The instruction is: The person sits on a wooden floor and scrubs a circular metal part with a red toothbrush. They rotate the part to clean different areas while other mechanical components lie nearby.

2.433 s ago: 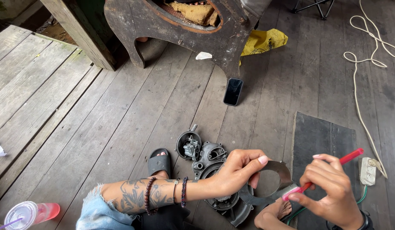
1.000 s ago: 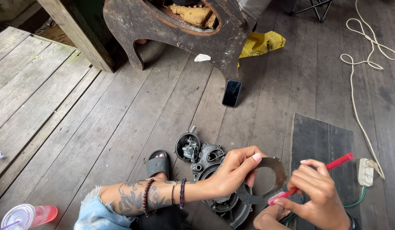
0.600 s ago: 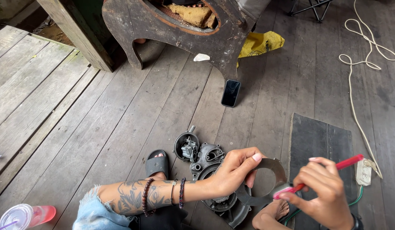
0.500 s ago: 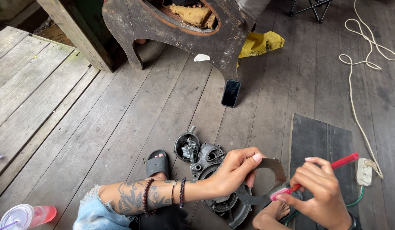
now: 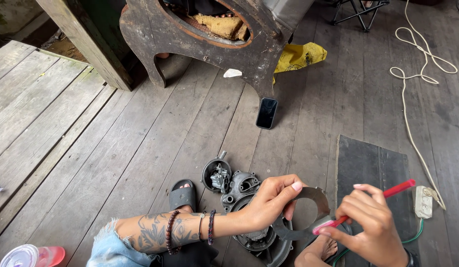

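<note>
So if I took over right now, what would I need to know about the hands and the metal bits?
Left hand: pinching a thin grey ring-shaped gasket by its inner edge, held up over the parts.
Right hand: gripping a red-handled tool, its tip at the gasket's lower edge.
Grey engine cover lies on the wooden floor beneath the hands, a small round part beside it. Black phone further away.
Done: the gasket is off the floor and in hand.
Left: the tool work on the gasket looks under way; how far, I cannot tell.

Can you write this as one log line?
left hand: holds gasket | right hand: red pen tip at gasket | engine parts on floor
</note>
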